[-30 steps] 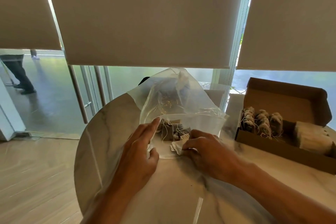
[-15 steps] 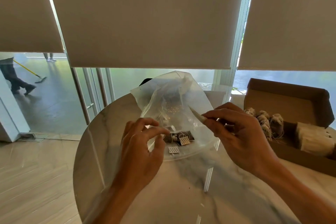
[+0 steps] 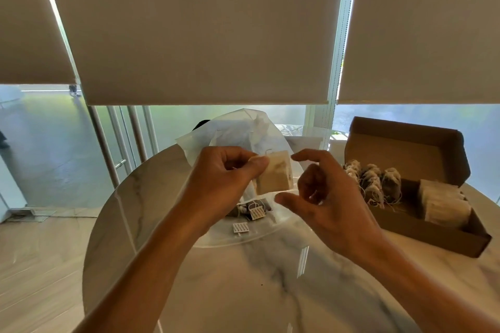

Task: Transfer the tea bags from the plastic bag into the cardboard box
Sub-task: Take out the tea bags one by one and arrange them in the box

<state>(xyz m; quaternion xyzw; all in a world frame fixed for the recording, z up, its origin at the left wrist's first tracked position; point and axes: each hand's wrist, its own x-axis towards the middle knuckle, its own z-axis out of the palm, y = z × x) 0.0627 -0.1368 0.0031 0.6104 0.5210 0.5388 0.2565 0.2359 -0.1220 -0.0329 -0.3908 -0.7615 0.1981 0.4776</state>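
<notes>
While the left hand point(image 3: 224, 178) pinches one pale tea bag point(image 3: 274, 176) above the plastic bag point(image 3: 243, 132), the right hand point(image 3: 327, 197) hovers just beside it, fingers loosely spread, holding nothing. Farther right, the cardboard box point(image 3: 405, 143) holds three string-wrapped rows and one pale stack.

Two bare forearms and hands, no sleeves or jewellery visible
</notes>
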